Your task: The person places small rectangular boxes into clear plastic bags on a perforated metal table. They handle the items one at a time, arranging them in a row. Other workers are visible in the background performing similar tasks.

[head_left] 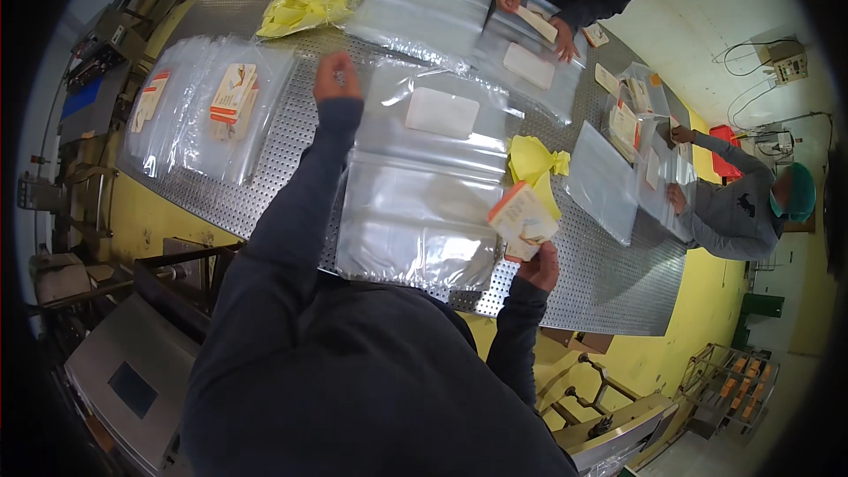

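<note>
My right hand (541, 268) is closed on the lower edge of printed cardboard cards (523, 221), white with an orange edge. They tilt over the right side of a stack of clear plastic bags (424, 238). On the upper part of that stack lies a blank white card (442, 113). My left hand (337, 77) is raised by the stack's upper left edge, fingers curled, with a gap between thumb and fingers and nothing visible in it. Crumpled yellow material (533, 159) lies beside the stack, partly behind the cards in my right hand.
More clear bags (199, 137) with printed cards lie left on the perforated metal table (609, 291). A bag of yellow material (314, 0) lies at the far left. Co-workers handle cards at the far side (534, 22) and the right (742, 185). Machinery (132, 380) stands at lower left.
</note>
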`<action>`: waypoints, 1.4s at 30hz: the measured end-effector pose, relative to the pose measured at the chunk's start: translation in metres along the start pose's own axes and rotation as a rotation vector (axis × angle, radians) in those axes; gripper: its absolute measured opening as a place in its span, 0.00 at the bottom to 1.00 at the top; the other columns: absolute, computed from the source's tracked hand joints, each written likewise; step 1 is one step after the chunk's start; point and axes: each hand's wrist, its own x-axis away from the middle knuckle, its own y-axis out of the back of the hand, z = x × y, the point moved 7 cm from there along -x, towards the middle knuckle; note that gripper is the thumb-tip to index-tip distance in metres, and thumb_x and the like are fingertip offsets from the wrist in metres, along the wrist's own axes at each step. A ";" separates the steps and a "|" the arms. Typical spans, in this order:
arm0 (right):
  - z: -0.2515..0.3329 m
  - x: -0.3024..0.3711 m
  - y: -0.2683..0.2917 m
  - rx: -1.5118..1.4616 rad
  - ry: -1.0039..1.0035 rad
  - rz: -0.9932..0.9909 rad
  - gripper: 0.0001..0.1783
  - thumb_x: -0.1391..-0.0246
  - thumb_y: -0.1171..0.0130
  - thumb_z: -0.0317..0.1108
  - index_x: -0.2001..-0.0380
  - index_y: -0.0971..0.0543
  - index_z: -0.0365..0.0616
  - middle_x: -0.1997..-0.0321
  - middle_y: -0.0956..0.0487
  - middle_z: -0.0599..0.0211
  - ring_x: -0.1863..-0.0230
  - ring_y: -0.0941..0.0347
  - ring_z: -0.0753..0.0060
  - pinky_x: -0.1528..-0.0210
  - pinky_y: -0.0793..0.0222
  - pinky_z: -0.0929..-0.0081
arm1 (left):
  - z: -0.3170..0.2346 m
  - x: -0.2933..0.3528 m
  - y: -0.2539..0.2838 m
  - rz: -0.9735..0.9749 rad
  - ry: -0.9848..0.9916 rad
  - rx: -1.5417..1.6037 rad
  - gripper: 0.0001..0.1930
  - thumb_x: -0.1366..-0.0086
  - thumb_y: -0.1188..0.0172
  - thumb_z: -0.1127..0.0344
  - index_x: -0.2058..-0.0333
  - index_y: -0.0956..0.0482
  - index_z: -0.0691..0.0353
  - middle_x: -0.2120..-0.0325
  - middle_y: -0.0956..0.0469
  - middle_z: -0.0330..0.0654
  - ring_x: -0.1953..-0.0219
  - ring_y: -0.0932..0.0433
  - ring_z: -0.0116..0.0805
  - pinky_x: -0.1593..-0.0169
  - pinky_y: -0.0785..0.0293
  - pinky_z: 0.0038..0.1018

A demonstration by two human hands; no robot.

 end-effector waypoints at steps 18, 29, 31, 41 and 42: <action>-0.092 0.020 -0.049 0.701 -0.173 0.134 0.07 0.54 0.38 0.26 0.70 0.25 0.39 0.74 0.25 0.75 0.75 0.36 0.88 0.70 0.41 0.88 | -0.036 0.214 0.063 0.961 -0.046 -0.070 0.26 0.41 0.48 0.67 0.43 0.41 0.65 0.45 0.38 0.52 0.43 0.40 0.50 0.40 0.45 0.38; -0.106 0.020 -0.047 0.723 -0.144 0.127 0.07 0.54 0.39 0.26 0.70 0.26 0.37 0.74 0.25 0.72 0.72 0.32 0.84 0.67 0.36 0.86 | -0.040 0.218 0.057 1.028 -0.089 -0.195 0.26 0.38 0.51 0.64 0.41 0.42 0.60 0.42 0.43 0.53 0.41 0.43 0.50 0.39 0.48 0.39; -0.106 0.020 -0.048 0.725 -0.103 0.132 0.07 0.54 0.40 0.25 0.70 0.26 0.37 0.74 0.25 0.72 0.72 0.32 0.84 0.67 0.36 0.86 | -0.040 0.222 0.053 1.070 -0.116 -0.265 0.27 0.38 0.52 0.63 0.41 0.43 0.58 0.41 0.45 0.53 0.40 0.44 0.49 0.39 0.49 0.40; -0.072 -0.009 -0.066 1.446 -0.093 0.296 0.18 0.60 0.36 0.42 0.71 0.27 0.41 0.75 0.24 0.60 0.72 0.26 0.58 0.67 0.31 0.67 | -0.044 0.235 0.048 1.183 -0.318 -0.543 0.26 0.37 0.56 0.60 0.40 0.44 0.57 0.37 0.51 0.44 0.35 0.53 0.42 0.36 0.57 0.39; -0.065 -0.011 -0.076 1.413 0.066 0.332 0.17 0.60 0.36 0.41 0.70 0.27 0.41 0.73 0.23 0.59 0.69 0.26 0.56 0.64 0.31 0.66 | -0.045 0.235 0.047 1.182 -0.330 -0.549 0.26 0.37 0.57 0.60 0.40 0.44 0.58 0.37 0.51 0.43 0.35 0.54 0.42 0.36 0.58 0.39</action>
